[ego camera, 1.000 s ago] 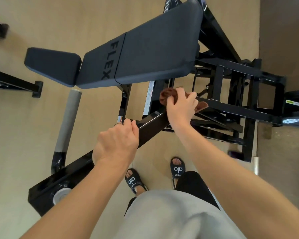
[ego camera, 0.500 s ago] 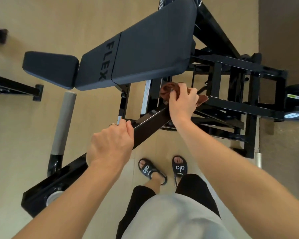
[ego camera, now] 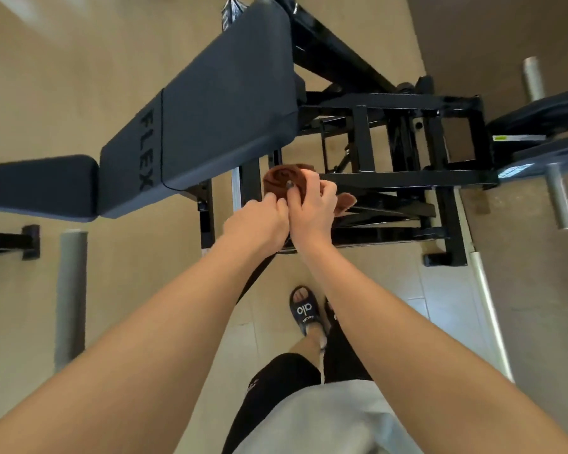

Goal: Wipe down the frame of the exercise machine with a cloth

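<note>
The exercise machine's black steel frame (ego camera: 404, 174) stands under a dark padded bench marked FLEX (ego camera: 210, 126). A bunched brown cloth (ego camera: 284, 178) sits at the frame just below the pad's lower corner. My right hand (ego camera: 312, 208) grips the cloth, thumb and fingers curled over it. My left hand (ego camera: 258, 224) is pressed against the right one, its fingertips pinching the cloth's near edge. The bar beneath both hands is mostly hidden by them.
A grey foam roller (ego camera: 70, 299) on a black arm lies at the left. Chrome weight pegs (ego camera: 559, 198) stick out at the right, next to another dark pad (ego camera: 545, 113). My sandalled foot (ego camera: 305, 311) stands on the tan floor below the hands.
My left hand has left the slanted bar lower left and moved up right to join the right hand at the cloth. The view has shifted toward the machine.
</note>
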The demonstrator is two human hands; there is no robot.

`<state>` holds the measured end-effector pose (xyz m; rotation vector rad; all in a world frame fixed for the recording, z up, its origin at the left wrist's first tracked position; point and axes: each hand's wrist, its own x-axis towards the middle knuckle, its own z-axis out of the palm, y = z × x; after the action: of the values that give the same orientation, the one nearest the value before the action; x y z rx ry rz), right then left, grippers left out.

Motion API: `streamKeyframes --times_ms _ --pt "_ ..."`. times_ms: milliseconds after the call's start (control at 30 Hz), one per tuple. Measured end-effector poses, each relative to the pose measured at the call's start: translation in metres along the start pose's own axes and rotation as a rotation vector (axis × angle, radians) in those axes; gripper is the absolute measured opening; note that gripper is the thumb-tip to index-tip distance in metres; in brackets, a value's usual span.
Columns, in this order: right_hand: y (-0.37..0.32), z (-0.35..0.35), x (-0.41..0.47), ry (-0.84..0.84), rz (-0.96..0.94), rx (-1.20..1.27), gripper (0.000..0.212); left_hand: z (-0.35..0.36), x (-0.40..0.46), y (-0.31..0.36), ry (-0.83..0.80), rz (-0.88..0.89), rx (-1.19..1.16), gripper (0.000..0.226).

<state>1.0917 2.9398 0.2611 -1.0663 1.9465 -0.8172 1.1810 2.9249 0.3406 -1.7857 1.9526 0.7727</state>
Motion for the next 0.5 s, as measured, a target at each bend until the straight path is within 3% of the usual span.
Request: streamKeyframes --times_ms 133,300,433,500 --pt "0.026 0.007 0.047 0.089 0.002 -0.032 0.036 0.016 0.033 0.016 0.020 0.035 0.050 0.037" --pt "0.065 -0.006 0.086 0.099 0.267 -0.102 0.040 0.027 0.034 0.015 0.113 0.026 0.058 0.038" --pt "0.045 0.004 0.068 0.161 0.326 0.091 0.029 0.025 0.037 0.020 0.114 -0.007 0.097 0.038" --pt "0.033 0.013 0.046 0.143 0.253 0.180 0.026 0.026 0.034 0.020 0.103 -0.011 0.101 0.034"
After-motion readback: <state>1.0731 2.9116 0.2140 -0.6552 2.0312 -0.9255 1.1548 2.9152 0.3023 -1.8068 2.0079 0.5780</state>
